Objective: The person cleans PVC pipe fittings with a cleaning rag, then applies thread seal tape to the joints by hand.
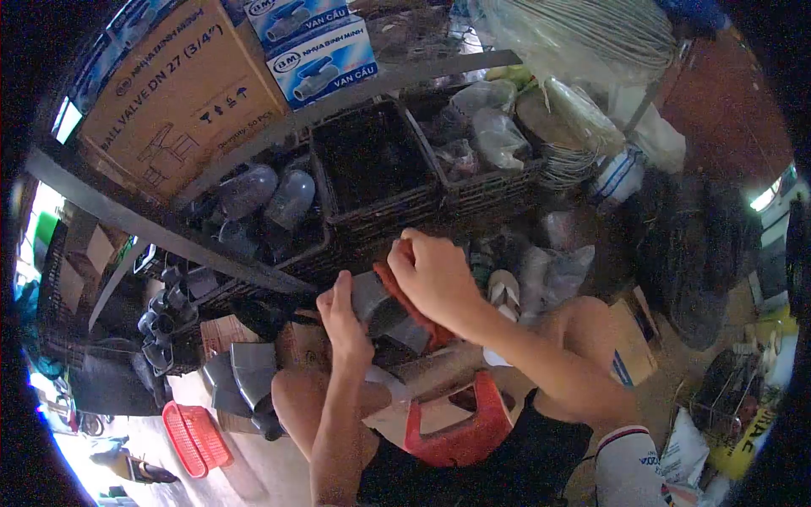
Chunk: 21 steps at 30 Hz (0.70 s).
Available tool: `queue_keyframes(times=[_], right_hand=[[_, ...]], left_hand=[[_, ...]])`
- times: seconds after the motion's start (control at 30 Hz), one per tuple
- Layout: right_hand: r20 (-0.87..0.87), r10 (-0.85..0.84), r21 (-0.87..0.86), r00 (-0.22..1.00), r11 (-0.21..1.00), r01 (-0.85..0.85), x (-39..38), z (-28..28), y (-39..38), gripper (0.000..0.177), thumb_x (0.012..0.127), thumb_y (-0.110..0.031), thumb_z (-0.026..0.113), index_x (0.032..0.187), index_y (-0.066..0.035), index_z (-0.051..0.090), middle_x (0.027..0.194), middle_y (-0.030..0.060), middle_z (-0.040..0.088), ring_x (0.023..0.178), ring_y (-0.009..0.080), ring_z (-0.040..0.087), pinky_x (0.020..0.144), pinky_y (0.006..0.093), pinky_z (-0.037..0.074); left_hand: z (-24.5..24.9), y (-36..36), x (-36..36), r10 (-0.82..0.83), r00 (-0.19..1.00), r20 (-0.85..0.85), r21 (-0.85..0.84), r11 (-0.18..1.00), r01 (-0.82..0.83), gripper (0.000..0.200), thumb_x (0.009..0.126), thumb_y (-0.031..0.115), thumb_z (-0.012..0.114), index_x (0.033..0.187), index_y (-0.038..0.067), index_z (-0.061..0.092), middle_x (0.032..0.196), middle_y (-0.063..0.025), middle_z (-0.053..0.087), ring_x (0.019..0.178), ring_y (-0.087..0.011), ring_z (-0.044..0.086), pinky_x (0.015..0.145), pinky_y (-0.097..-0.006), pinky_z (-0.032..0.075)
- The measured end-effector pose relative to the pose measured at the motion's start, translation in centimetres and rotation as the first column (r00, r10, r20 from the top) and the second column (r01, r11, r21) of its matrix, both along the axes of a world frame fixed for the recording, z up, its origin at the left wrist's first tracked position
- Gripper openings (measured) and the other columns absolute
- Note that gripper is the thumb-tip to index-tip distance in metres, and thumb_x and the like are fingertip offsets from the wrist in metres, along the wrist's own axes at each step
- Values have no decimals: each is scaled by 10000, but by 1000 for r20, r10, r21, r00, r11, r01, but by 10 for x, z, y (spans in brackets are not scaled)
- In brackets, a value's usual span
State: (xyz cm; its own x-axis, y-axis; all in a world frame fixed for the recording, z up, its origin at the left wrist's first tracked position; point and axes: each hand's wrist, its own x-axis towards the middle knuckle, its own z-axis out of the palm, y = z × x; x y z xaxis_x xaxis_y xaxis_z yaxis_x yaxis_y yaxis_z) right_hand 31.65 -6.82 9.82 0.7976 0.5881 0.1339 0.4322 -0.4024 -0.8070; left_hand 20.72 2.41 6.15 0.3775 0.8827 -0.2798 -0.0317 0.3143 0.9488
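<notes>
In front of my body my left hand (pixel 345 325) grips a grey plastic pipe fitting (pixel 372 297) by its left side, thumb pointing up. My right hand (pixel 432 275) is closed, with a reddish-brown cloth (pixel 414 308) hanging below it against the fitting's right side. The fitting is partly hidden by the cloth. More grey fittings (pixel 252 372) stand by a cardboard box to the left of my knee.
Black crates (pixel 372 160) sit on the shelf ahead, one holding grey fittings (pixel 291 198). Above are a ball valve carton (pixel 182 93) and blue-white boxes (pixel 325 68). A red basket (pixel 194 439) lies lower left; a red plastic stool (pixel 460 431) is between my legs.
</notes>
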Motion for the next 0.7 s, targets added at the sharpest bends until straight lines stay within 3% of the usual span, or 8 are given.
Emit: queue_keyframes(times=[0.1, 0.27, 0.33, 0.4, 0.43, 0.53, 0.6, 0.7], right_hand=[[-101, -10, 56, 995, 998, 15, 17, -6, 5, 299, 910, -285, 544, 862, -9, 649, 813, 218, 680, 797, 427, 665, 746, 503, 535], [-227, -67, 171, 972, 979, 107, -6, -4, 7, 348, 941, -335, 501, 890, -27, 654, 856, 227, 680, 809, 431, 651, 764, 496, 511], [-325, 32, 259, 945, 964, 57, 1, -21, 10, 361, 948, -344, 505, 937, -13, 646, 826, 176, 683, 762, 327, 660, 700, 428, 501], [-530, 169, 261, 831, 965, -30, 16, -23, 6, 349, 956, -312, 520, 1030, 10, 632, 825, 110, 683, 746, 193, 641, 678, 353, 472], [-772, 219, 237, 597, 970, -50, 21, -20, 4, 362, 943, -325, 544, 1004, 12, 658, 803, 79, 688, 718, 163, 620, 652, 332, 465], [-418, 143, 155, 897, 984, -85, 18, -1, -1, 425, 912, -389, 515, 782, -26, 694, 665, 135, 668, 592, 282, 665, 619, 420, 513], [-355, 149, 88, 923, 988, -125, 14, 23, -9, 402, 910, -362, 553, 817, 6, 689, 688, 148, 666, 618, 258, 645, 620, 382, 486], [-137, 173, 65, 975, 984, -166, 8, 25, -9, 385, 902, -343, 570, 827, 18, 682, 706, 184, 658, 647, 309, 645, 609, 388, 476]], left_hand=[[5, -5, -4, -130, 990, -55, 38, 991, 132, 376, 899, 392, 635, 1017, 44, 554, 974, -54, 526, 809, -155, 548, 726, -315, 471], [-4, 14, 1, -17, 948, 319, -160, 985, 71, 393, 913, 434, 629, 1001, 73, 500, 878, -16, 507, 751, -88, 518, 635, -260, 453], [-1, 4, -2, -46, 954, 297, -18, 998, 54, 406, 899, 462, 634, 924, 72, 527, 815, -14, 529, 723, -112, 542, 624, -270, 455], [-5, 1, -8, -128, 969, 209, 150, 984, 98, 403, 911, 456, 614, 874, 61, 542, 759, -10, 537, 699, -124, 548, 623, -275, 451], [-6, 1, -9, -160, 973, 169, 210, 970, 124, 406, 920, 452, 599, 854, 54, 550, 735, -9, 543, 688, -129, 551, 620, -277, 448], [4, 10, -13, -405, 904, 133, 227, 901, 370, 442, 958, 435, 515, 879, 6, 586, 706, -26, 580, 666, -133, 556, 599, -281, 438], [19, 22, -17, -710, 673, 207, 229, 704, 672, 494, 981, 425, 448, 960, -42, 610, 725, -48, 616, 654, -135, 562, 578, -286, 434], [19, 25, -21, -780, 611, 137, 314, 619, 720, 492, 931, 320, 405, 1105, -99, 596, 738, -87, 632, 576, -141, 552, 542, -293, 444]])
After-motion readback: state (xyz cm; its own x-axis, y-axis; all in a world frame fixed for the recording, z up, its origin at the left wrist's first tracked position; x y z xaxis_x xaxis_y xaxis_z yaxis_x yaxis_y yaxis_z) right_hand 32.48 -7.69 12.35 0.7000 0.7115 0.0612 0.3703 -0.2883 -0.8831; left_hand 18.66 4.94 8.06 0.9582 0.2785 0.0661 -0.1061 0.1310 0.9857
